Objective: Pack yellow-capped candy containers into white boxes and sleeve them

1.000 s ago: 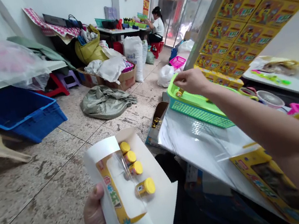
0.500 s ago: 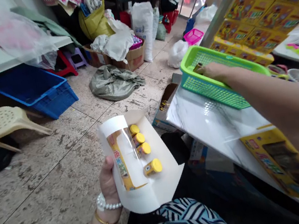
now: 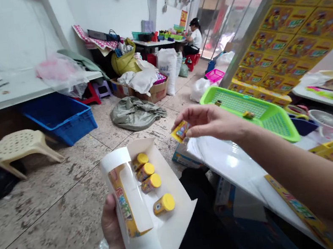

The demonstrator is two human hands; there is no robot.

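My left hand (image 3: 110, 224), wearing a pearl bracelet and a gold bangle, grips the left side of an unfolded white cardboard box (image 3: 179, 221) with a clear window and a yellow printed panel. Inside lie several small bottles (image 3: 151, 183) with yellow caps, grouped mostly in a row with one lower down. Between the closed fingertips of my right hand (image 3: 207, 121) is a small yellow printed packet (image 3: 181, 131), held above and right of the box. Behind that hand stands a green plastic basket (image 3: 277, 122) with a few small items in it.
The basket rests on a white marbled table (image 3: 221, 162) at right, near yellow printed boxes (image 3: 300, 208). Stacked yellow packages (image 3: 293, 42) rise behind. A blue crate (image 3: 73, 126), a beige stool (image 3: 18, 146) and a grey sack (image 3: 135, 113) stand on the floor. Another person (image 3: 194, 38) sits far back.
My right hand has come out of the green basket and moved left toward the box, carrying the yellow packet. The camera has tilted upward; my left hand still holds the box.
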